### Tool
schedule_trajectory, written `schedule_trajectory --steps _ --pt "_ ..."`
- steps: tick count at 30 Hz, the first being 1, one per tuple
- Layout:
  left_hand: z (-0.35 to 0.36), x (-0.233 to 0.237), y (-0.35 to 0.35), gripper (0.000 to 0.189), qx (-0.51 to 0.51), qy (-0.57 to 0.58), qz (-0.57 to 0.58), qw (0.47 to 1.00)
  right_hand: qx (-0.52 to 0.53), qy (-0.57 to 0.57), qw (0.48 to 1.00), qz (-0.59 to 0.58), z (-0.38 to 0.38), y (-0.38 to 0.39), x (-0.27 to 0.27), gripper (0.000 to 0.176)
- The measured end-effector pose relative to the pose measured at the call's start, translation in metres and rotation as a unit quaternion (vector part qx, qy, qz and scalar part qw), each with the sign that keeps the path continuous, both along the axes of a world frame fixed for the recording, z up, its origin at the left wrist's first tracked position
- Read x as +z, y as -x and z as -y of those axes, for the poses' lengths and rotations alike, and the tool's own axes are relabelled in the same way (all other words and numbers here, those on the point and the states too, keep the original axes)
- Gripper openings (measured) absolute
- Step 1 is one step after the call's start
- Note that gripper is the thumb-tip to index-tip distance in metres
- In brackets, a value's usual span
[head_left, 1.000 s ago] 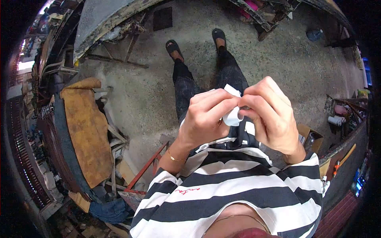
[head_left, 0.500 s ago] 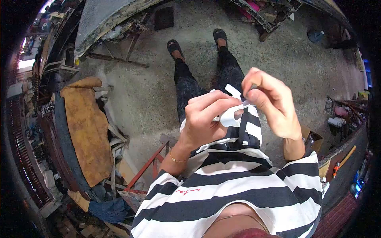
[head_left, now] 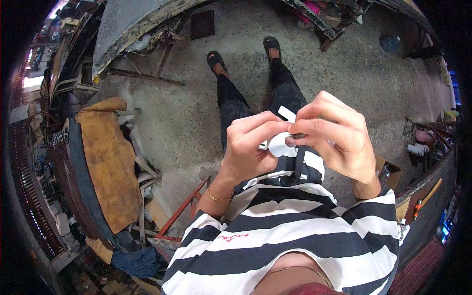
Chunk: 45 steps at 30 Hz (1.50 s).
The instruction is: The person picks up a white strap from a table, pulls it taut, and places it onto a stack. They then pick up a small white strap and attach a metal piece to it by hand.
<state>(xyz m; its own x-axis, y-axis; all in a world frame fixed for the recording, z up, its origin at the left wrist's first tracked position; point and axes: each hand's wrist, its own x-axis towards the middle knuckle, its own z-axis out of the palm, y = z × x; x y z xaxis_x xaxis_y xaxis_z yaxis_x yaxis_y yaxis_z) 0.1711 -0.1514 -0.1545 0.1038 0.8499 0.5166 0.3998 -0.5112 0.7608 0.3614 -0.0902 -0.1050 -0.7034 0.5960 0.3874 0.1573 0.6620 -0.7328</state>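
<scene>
Both hands are held together in front of the striped shirt, above the lap. My left hand [head_left: 250, 145] is closed on a white curled strip [head_left: 280, 147], which looks like paper or thin plastic. A flat white tab [head_left: 286, 114] sticks up beyond the fingers. My right hand [head_left: 339, 135] is closed in a pinch right at the strip. Between its thumb and fingers shows a small dark piece [head_left: 298, 135], too small to name. The fingertips of the two hands nearly touch, and the fingers partly hide the strip.
A brown hide-like sheet [head_left: 105, 167] lies over a rack on the left. At the upper left is a grey-topped table [head_left: 130, 27]. A cardboard box [head_left: 388, 172] and an orange-handled tool [head_left: 417, 209] are on the right. Farther off sits a blue container [head_left: 390, 43].
My right hand has moved left and down, bringing its pinching fingers from above the white strip onto it. My left hand has stayed nearly in place, still holding the strip.
</scene>
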Motion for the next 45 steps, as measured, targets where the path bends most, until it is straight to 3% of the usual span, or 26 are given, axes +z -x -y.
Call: schedule_trajectory --steps 8,10,12,20,22,24,26,27,31,37,45 --pt "0.003 0.004 -0.006 0.029 0.044 -0.024 -0.043 0.998 -0.023 -0.03 0.999 -0.007 0.005 0.017 -0.007 0.022" --pt "0.004 0.005 -0.01 0.029 0.055 -0.029 -0.044 0.997 -0.041 0.017 0.998 -0.036 0.006 0.018 -0.012 0.02" --pt "0.002 0.004 -0.013 0.013 0.106 -0.034 -0.045 0.993 -0.051 0.049 0.996 -0.051 0.007 0.021 -0.016 0.017" --pt "0.003 0.004 -0.012 0.019 0.105 -0.004 0.022 0.994 -0.061 0.131 0.985 -0.093 -0.002 0.022 -0.021 0.006" --pt "0.015 0.012 -0.019 0.013 0.109 0.002 0.042 0.993 -0.14 0.152 0.968 -0.139 -0.002 0.009 -0.016 0.004" --pt "0.018 0.014 -0.02 0.015 0.109 0.007 0.046 0.993 -0.136 0.113 0.975 -0.138 -0.007 0.002 -0.01 0.006" --pt "0.015 0.015 -0.018 0.016 0.084 0.006 0.054 0.995 0.009 -0.004 0.993 -0.12 -0.012 -0.001 -0.005 0.01" --pt "0.014 0.016 -0.017 0.016 0.083 0.006 0.054 0.995 0.005 0.008 0.991 -0.135 -0.008 0.001 -0.007 0.019" --pt "0.005 0.015 -0.008 0.017 0.052 0.005 0.083 0.995 0.034 -0.028 0.993 -0.106 -0.013 0.007 -0.004 0.026" --pt "0.003 0.016 0.0 0.018 0.014 0.02 0.101 0.995 0.07 -0.081 0.991 -0.084 -0.019 0.009 0.002 0.026" --pt "0.004 0.014 -0.001 0.016 -0.009 0.047 0.126 0.991 0.071 -0.051 0.99 -0.114 -0.02 0.0 -0.005 0.023"
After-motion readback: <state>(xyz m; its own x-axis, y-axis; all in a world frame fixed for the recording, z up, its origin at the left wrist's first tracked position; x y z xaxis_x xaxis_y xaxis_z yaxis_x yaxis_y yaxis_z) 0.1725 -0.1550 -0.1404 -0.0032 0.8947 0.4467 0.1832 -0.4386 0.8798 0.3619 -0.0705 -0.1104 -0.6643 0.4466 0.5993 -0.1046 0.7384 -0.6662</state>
